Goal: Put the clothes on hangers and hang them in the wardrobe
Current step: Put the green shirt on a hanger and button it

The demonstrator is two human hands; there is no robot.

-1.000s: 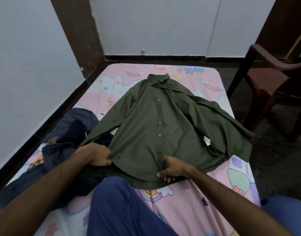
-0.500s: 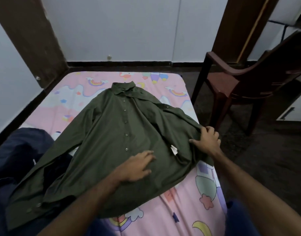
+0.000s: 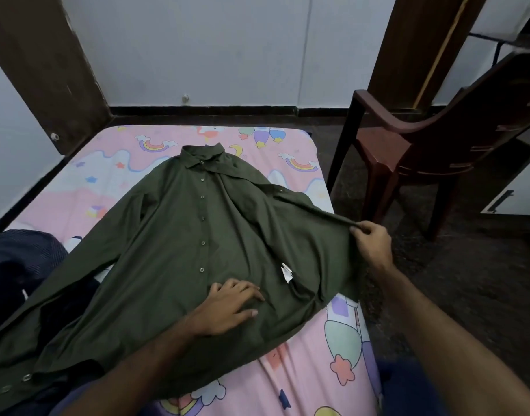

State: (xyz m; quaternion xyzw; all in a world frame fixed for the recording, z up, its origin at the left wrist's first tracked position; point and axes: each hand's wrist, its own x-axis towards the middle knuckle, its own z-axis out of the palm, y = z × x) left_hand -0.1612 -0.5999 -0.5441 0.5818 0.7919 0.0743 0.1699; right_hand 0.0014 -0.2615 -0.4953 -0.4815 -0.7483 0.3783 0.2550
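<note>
Head cam: left hand (image 3: 230, 307) flat on green shirt (image 3: 179, 235) (buttoned), right hand (image 3: 373, 244) grip pinching sleeve edge.

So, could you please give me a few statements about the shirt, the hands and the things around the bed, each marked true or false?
1. The green shirt lies buttoned, front up, on the bed. True.
2. The left hand pinches the collar. False: it rests flat on the lower front of the shirt.
3. The right hand grips the shirt's sleeve at the bed's right edge. True.
4. A hanger is already inside the shirt. False: no hanger is visible.
5. A brown plastic chair stands to the right of the bed. True.
6. The dark blue clothes lie on the chair. False: they lie on the bed's left side.
</note>
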